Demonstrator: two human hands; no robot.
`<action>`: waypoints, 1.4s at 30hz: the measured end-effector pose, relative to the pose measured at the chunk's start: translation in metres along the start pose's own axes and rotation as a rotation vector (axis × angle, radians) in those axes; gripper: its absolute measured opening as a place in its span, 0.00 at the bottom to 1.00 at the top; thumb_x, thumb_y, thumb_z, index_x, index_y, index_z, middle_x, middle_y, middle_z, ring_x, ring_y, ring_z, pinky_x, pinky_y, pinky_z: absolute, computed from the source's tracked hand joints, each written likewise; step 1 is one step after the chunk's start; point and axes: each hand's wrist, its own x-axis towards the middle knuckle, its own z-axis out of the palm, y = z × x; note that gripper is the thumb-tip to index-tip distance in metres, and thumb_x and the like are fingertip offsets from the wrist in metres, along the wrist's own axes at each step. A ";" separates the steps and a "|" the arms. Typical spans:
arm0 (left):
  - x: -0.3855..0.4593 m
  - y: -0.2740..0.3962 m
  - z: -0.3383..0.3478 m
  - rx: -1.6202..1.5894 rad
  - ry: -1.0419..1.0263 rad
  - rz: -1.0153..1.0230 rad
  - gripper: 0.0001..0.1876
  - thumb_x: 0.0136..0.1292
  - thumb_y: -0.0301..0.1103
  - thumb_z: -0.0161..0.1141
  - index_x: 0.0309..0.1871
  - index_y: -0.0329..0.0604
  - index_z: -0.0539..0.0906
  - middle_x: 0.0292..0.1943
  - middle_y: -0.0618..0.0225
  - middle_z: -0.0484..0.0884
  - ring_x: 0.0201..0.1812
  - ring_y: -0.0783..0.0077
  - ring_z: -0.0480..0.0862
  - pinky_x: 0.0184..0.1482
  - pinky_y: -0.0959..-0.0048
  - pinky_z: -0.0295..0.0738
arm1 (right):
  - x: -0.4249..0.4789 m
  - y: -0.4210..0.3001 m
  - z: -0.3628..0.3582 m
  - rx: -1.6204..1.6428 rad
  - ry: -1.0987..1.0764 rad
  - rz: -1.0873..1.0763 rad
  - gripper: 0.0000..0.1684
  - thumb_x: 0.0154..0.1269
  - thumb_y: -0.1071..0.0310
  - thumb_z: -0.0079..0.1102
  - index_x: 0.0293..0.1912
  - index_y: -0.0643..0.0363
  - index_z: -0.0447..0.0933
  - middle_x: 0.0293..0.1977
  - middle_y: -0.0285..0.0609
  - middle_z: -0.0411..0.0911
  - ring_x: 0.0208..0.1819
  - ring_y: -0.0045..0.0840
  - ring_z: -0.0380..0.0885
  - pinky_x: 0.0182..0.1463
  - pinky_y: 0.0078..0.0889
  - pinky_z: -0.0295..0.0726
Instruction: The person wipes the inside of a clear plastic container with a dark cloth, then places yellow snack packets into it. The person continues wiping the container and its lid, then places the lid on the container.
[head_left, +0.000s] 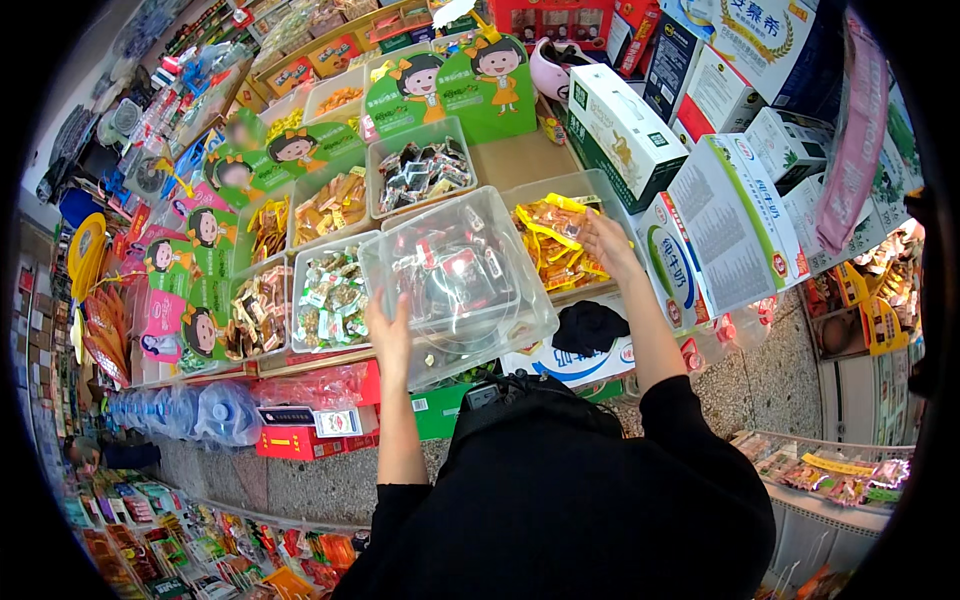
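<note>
My left hand (389, 334) is at the left edge of a clear plastic bin (536, 319), its fingers against the wall. The bin sits tilted above a bin of small dark and red wrapped snacks, which show through it. My right hand (606, 241) reaches over the bin to the right, its fingers on a yellow snack packet (559, 219). More yellow packets (559, 262) lie beneath it in that bin. Left of my left hand stands a bin of green-and-white wrapped sweets (332, 296). Behind it is a bin of black wrapped snacks (421, 176).
Milk cartons (720, 225) stand at the right, beside a white and green box (626, 135). Green cartoon cards (487, 90) rise behind the bins. A black cloth (590, 328) lies on a box at the front. Wrapped water bottles (225, 412) and red boxes (292, 442) are low at left.
</note>
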 end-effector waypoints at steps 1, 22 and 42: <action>0.000 -0.022 -0.009 0.128 0.041 -0.086 0.32 0.58 0.44 0.60 0.60 0.30 0.67 0.55 0.44 0.69 0.61 0.49 0.65 0.62 0.60 0.57 | 0.009 0.011 -0.009 -0.020 0.053 0.079 0.19 0.65 0.57 0.54 0.44 0.64 0.71 0.33 0.38 0.75 0.36 0.20 0.77 0.39 0.21 0.79; -0.074 0.001 -0.092 -0.611 0.187 -0.069 0.10 0.42 0.16 0.50 0.27 0.43 0.68 0.23 0.78 0.69 0.25 0.86 0.67 0.31 0.85 0.62 | -0.116 0.004 0.041 -0.326 -0.146 -0.082 0.16 0.66 0.58 0.53 0.44 0.61 0.75 0.37 0.38 0.78 0.40 0.17 0.76 0.44 0.17 0.72; -0.349 -0.065 -0.221 -0.170 0.920 -0.175 0.12 0.56 0.27 0.64 0.39 0.39 0.71 0.31 0.73 0.72 0.36 0.81 0.71 0.39 0.81 0.68 | -0.278 0.076 0.210 -0.547 -1.221 -1.156 0.11 0.38 0.76 0.57 0.15 0.60 0.62 0.12 0.41 0.62 0.15 0.31 0.68 0.18 0.31 0.63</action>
